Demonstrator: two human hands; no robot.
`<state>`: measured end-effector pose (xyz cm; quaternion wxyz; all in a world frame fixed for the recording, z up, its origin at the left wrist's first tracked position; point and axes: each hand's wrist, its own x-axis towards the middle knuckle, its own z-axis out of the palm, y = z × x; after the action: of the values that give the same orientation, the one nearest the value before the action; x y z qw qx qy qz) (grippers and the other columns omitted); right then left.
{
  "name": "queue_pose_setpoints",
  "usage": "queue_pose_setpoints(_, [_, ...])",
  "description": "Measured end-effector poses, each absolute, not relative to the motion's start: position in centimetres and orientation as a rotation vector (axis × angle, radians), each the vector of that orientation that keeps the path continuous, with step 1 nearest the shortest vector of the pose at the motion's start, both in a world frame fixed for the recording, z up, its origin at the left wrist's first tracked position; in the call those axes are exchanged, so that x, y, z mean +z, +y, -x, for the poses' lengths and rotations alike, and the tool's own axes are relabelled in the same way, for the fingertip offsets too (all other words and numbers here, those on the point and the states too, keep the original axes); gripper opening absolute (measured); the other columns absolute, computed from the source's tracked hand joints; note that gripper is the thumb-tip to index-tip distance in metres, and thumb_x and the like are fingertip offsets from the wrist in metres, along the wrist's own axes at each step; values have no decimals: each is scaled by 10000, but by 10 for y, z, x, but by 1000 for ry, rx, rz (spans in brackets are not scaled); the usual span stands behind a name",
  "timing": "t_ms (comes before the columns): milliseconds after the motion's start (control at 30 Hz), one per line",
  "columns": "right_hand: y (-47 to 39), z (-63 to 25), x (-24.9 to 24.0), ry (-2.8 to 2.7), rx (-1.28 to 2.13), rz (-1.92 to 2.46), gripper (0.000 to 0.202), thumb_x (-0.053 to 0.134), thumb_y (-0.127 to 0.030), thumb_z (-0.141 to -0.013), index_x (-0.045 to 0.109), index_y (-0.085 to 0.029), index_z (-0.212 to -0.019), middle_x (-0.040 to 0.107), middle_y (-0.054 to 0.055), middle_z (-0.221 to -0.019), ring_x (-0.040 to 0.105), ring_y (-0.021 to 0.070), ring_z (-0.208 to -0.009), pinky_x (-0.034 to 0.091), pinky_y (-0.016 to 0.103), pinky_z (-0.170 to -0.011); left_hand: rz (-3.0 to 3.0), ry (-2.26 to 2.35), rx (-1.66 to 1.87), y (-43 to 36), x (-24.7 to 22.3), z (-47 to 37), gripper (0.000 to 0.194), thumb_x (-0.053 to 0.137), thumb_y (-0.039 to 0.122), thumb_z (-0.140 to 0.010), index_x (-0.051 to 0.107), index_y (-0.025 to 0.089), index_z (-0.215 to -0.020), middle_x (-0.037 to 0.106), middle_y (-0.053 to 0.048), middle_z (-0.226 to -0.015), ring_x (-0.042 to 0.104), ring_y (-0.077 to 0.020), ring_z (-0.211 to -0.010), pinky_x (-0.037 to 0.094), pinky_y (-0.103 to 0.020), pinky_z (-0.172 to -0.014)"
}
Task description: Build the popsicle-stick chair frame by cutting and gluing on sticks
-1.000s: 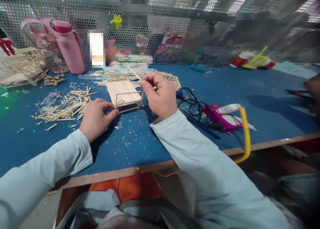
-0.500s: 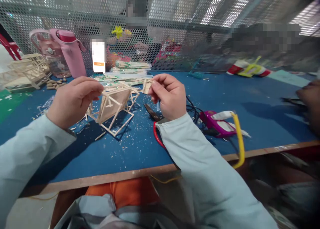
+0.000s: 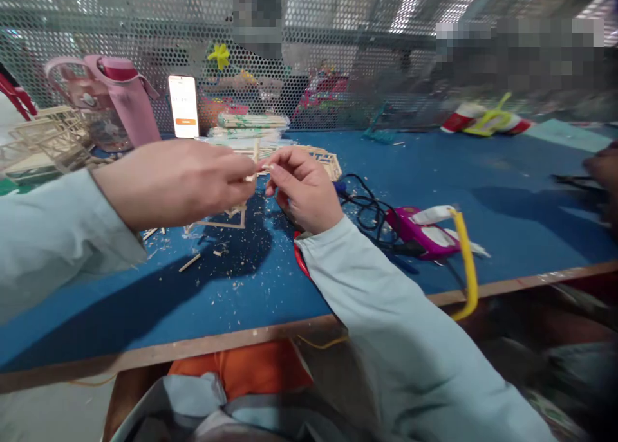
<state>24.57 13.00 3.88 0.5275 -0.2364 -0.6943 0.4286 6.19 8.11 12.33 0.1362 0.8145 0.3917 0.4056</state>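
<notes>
While reaching in from the side, has the left hand point(image 3: 188, 175) back up above the table point(image 3: 270, 287), its fingers drawn close together beside a pale stick point(image 3: 256, 150); cannot tell whether that stick is gripped. Brings the right hand point(image 3: 309, 191) close from the other side, fingers curled, thumb and forefinger nipped on a small piece point(image 3: 267, 167), its end pointing at the left fingertips. Cannot tell whether the 2 hands touch. Below the left hand, has a frame point(image 3: 243, 217) of thin sticks on the blue table, mostly hidden by that hand. Nearer, shows 1 loose stick point(image 3: 190, 262) and pale crumbs point(image 3: 236, 286). By the right cuff, shows a red handle point(image 3: 300, 255), partly covered by the sleeve. Just beyond the right hand, has a lattice point(image 3: 332, 164) of sticks; to its right, a black cord point(image 3: 371, 211) in loops beside a purple glue gun point(image 3: 425, 233), with a yellow tube point(image 3: 469, 262) reaching over the table edge. Farther back, shows packed sticks point(image 3: 253, 121), a lit phone point(image 3: 183, 107) standing upright, a pink bottle point(image 3: 132, 104) tilted beside a clear bottle point(image 3: 110, 130), and, at far left, a stick model point(image 3: 43, 147). At far right, shows another person's hand point(image 3: 602, 172) near a dark tool point(image 3: 574, 182), too blurred to name.
</notes>
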Motion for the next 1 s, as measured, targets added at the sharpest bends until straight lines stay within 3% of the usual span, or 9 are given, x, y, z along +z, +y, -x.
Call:
queue_pose_setpoints(100, [139, -242, 31, -1634, 1099, 650, 179, 581, -327, -865, 472, -196, -811, 602, -26, -788, 486, 33, -515, 400, 169, -470, -2566, 936, 592, 83, 102, -63, 126, 650, 122, -642, 595, 213, -575, 531, -22, -644, 563, -189, -633, 470, -428, -852])
queue_pose_setpoints(267, [148, -245, 29, -1459, 1104, 840, 126, 517, -222, -894, 449, -198, -790, 559, -51, -709, 444, 28, -457, 292, 155, -366, -2821, 868, 382, 75, 67, -70, 187, 507, 173, -795, 672, 230, -728, 670, -97, -849, 594, -225, -731, 472, -411, -825])
queue_pose_setpoints(400, [146, -246, 34, -1393, 1101, 883, 145, 491, -145, -897, 463, -193, -763, 536, -59, -657, 440, 22, -435, 270, 146, -335, -2921, 918, 567, 48, 42, -80, 308, 464, 111, -848, 681, 254, -1013, 637, -105, -1254, 598, -318, -1098, 368, -560, -1011])
queue_pose_setpoints(500, [145, -247, 38, -1369, 1052, 915, 171, 479, -127, -900, 470, -197, -745, 541, -54, -643, 443, 30, -430, 262, 153, -326, -2884, 1074, 831, 7, 20, -84, 413, 472, 98, -860, 595, 270, -1214, 521, -84, -1419, 342, -387, -1383, 153, -687, -1102])
queue_pose_setpoints(600, [143, -250, 41, -1355, 927, 897, 144, 509, -169, -892, 495, -210, -754, 558, -47, -640, 455, 44, -442, 300, 167, -348, -2543, 1072, 939, -39, 2, -82, 409, 509, 116, -856, 592, 314, -1205, 651, -70, -1249, 563, -296, -1213, 375, -553, -1077])
queue_pose_setpoints(700, [135, -251, 45, -1448, 819, 738, 102, 563, -233, -868, 537, -213, -771, 571, -40, -647, 466, 51, -477, 395, 179, -427, -1677, 1245, 1077, -59, -2, -78, 387, 600, 212, -831, 577, 325, -1200, 694, -66, -1084, 691, -210, -931, 596, -327, -790])
queue_pose_setpoints(833, [116, -247, 47, -1773, 883, 578, 201, 627, -388, -830, 573, -198, -795, 580, -31, -686, 471, 54, -516, 413, 199, -479, -535, 1289, 1211, -37, 12, -78, 370, 579, 144, -840, 518, 210, -1199, 712, -68, -926, 658, -104, -611, 585, -198, -574])
queue_pose_setpoints(900, [109, -244, 46, -1946, 910, 557, 244, 629, -427, -822, 590, -187, -802, 568, -31, -692, 461, 55, -528, 398, 208, -491, -355, 1239, 1224, -18, 19, -80, 314, 559, 62, -827, 525, 160, -1124, 716, -81, -876, 641, -89, -575, 565, -163, -544])
queue_pose_setpoints(1000, [104, -244, 46, -2144, 841, 461, 185, 603, -341, -840, 617, -165, -785, 605, 3, -755, 516, 85, -631, 425, 235, -576, -321, 1180, 1268, 4, 22, -82, 231, 516, -8, -824, 540, 142, -997, 705, -71, -794, 618, -73, -536, 547, -142, -522])
